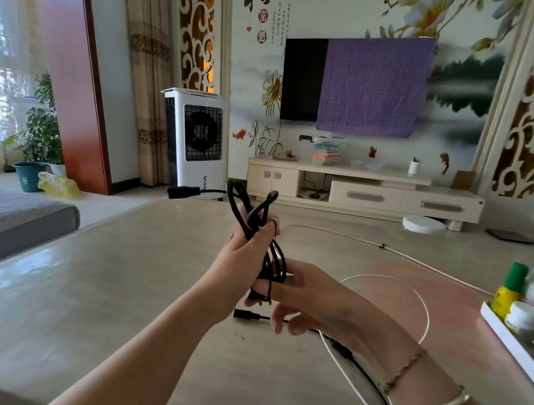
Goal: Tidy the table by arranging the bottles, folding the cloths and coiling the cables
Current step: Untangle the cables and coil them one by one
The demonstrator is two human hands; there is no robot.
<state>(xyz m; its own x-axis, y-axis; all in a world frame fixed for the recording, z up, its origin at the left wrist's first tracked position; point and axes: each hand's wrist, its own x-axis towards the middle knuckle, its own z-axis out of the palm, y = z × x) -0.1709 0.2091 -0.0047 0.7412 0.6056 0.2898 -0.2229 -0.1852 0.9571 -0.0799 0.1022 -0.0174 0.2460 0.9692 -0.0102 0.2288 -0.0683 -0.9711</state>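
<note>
A black cable (250, 213) is gathered into loops above the middle of the table (114, 284). My left hand (246, 250) grips the bundle with the loops sticking up past its fingers. My right hand (308, 295) holds the lower part of the same bundle, strands running over its fingers. The cable's black plug end (246, 315) lies on the table below my hands. A white cable (415, 294) lies in a loose loop on the table to the right. Several bottles (522, 301) stand in a white tray (510, 343) at the right edge.
A grey cushion (4, 220) lies past the table's left side. Beyond the table stand a white air cooler (196, 139), a low TV cabinet (361, 190) and potted plants (42, 134). A black connector (183, 192) sits at the table's far edge.
</note>
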